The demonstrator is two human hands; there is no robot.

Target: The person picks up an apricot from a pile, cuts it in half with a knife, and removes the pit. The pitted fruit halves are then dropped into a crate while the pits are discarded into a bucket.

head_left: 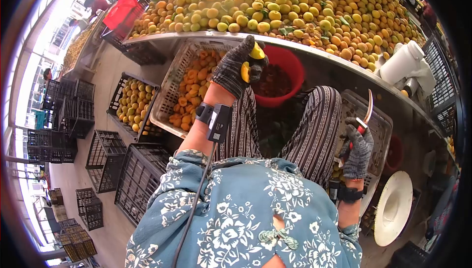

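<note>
My left hand (240, 66), in a dark knitted glove, is closed on a cut yellow apricot (256, 51); a second yellow piece (245, 72) shows between the fingers. It is raised above a red basin (294, 79) with dark brown bits in it. Over at the right, my right hand (359, 150), gloved as well, is wrapped round the red handle of a knife (369, 107) whose thin curved blade points up and away from me. To the left of my left hand stands a white crate (164, 88) of orange apricot halves (192, 84).
A metal-edged table (216, 34) heaped with whole apricots (295, 7) spans the front. A black crate (116, 93) of whole fruit and a stack of crates (140, 179) stand left. On the right are a plastic tray (381, 115), a pale hat (393, 208) and a white jug (400, 61).
</note>
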